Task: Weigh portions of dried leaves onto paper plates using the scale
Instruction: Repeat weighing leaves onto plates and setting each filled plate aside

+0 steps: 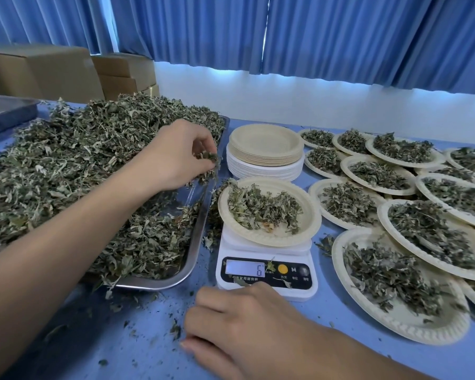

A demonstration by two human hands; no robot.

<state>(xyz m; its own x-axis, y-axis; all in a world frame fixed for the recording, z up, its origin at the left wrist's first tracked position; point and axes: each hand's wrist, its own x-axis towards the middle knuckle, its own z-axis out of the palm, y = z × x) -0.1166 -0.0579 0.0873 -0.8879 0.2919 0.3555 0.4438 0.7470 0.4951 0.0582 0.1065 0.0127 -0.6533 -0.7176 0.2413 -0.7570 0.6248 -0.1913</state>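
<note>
A white kitchen scale (266, 267) stands on the blue table and its display reads 6. On it sits a paper plate (307, 215) with a small heap of dried leaves (261, 208). To its left, a steel tray (195, 242) holds a big pile of dried leaves (74, 163). My left hand (173, 157) hovers at the tray's right edge and pinches a tuft of leaves in its curled fingers. My right hand (247, 325) rests on the table just in front of the scale, fingers loosely bent, holding nothing.
A stack of empty paper plates (266, 154) stands behind the scale. Several filled plates (395, 283) crowd the table's right side. Cardboard boxes (66, 72) stand at the back left, blue curtains behind. Leaf crumbs litter the table near the tray.
</note>
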